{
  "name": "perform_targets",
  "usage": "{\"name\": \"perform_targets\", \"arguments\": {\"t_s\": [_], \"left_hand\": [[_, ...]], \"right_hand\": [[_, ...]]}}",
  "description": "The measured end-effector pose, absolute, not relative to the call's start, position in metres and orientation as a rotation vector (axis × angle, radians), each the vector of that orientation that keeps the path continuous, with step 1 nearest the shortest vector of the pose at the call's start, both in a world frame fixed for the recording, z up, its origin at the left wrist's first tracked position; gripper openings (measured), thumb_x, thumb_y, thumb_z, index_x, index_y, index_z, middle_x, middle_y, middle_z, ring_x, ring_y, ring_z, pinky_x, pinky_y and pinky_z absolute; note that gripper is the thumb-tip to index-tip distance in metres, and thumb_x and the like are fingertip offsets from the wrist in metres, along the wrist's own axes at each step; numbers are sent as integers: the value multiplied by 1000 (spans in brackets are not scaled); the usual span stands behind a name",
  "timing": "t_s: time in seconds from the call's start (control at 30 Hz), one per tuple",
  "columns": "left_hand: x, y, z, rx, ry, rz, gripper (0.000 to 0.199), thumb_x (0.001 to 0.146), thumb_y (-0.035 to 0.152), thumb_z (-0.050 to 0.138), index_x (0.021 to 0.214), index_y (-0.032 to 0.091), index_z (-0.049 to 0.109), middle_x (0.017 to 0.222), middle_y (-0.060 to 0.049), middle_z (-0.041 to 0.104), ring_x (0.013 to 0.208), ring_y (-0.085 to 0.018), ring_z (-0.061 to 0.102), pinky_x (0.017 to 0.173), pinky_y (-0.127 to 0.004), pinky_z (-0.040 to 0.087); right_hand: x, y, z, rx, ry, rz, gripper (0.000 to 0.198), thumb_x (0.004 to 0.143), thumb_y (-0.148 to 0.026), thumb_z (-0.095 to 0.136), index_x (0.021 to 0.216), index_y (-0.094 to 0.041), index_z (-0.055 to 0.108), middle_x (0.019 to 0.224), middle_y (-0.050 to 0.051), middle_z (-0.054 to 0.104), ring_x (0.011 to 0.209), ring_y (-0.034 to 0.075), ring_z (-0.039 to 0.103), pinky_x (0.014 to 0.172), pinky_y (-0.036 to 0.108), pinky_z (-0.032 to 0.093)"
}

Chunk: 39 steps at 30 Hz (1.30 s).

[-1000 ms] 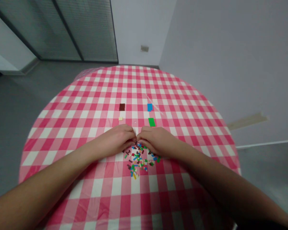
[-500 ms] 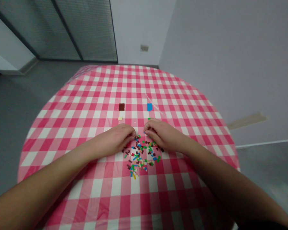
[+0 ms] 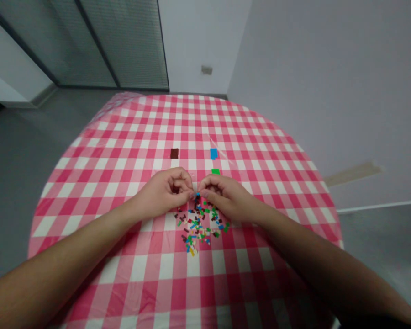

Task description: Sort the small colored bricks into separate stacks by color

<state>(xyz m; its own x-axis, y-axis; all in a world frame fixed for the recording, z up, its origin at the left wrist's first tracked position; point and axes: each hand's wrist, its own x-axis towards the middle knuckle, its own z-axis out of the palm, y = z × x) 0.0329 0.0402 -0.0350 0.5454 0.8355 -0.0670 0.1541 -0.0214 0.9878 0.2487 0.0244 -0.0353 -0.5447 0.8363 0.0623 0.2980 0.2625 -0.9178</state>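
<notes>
Over the far edge of a loose pile of tiny building bricks point(image 3: 195, 224), my two hands meet almost fingertip to fingertip. My right hand point(image 3: 228, 194) is closed in a pinch at a small blue brick point(image 3: 197, 194). From the other side my left hand point(image 3: 167, 189) pinches too, its thumb and forefinger at a tiny brick whose colour I cannot make out. Dark brown bricks show just below the fingertips, and I cannot tell whether any is held. Beyond my right knuckles lies a flat green piece point(image 3: 215, 171), partly covered.
A dark brown square piece point(image 3: 174, 153) and a blue square piece point(image 3: 213, 153) lie farther back on the round table with its red-and-white checked cloth point(image 3: 140, 269). A wall point(image 3: 322, 91) stands to the right, and glass panels point(image 3: 133, 45) stand behind at left.
My hands have drawn together, and the blue brick is now between their fingertips. My left hand has risen slightly from the pile and covers the pale yellow piece seen before. More of the green piece shows.
</notes>
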Motion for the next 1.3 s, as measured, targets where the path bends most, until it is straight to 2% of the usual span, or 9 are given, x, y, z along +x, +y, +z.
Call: {"name": "perform_targets", "arguments": {"t_s": [0.2,0.77,1.0,1.17,1.3], "left_hand": [[33,43,-36,1437,912,735,22,75,26,77,81,18,57,57,5,62,46,-7,45,47,-19,35],[37,43,-40,1326,986,809,29,68,30,86,77,16,63,62,0,68,52,-10,59,51,-20,43],[39,40,-41,1253,988,812,31,66,30,88,77,16,63,60,2,66,51,-10,58,52,-21,43],[41,39,-41,1225,1017,839,30,66,29,88,75,16,63,55,5,60,48,-7,52,48,-18,39],[41,41,-41,1232,1021,780,30,63,29,90,72,15,64,59,1,65,50,-9,55,48,-18,40]], "right_hand": [[247,25,-38,-1007,-1899,1385,16,96,-32,56,91,-18,62,73,-3,56,62,11,46,56,26,36],[246,26,-41,-1100,-1838,1356,19,94,-37,59,88,-19,60,67,-5,50,59,10,41,55,26,33],[241,24,-42,-1120,-1831,1281,17,93,-35,58,86,-20,59,71,-3,55,63,12,46,59,27,36],[240,23,-44,-1165,-1867,1176,14,94,-32,55,86,-21,58,77,0,59,70,15,53,64,29,41],[240,23,-45,-1181,-1908,1137,12,95,-30,53,88,-21,58,80,1,61,73,16,55,67,30,43]]}}
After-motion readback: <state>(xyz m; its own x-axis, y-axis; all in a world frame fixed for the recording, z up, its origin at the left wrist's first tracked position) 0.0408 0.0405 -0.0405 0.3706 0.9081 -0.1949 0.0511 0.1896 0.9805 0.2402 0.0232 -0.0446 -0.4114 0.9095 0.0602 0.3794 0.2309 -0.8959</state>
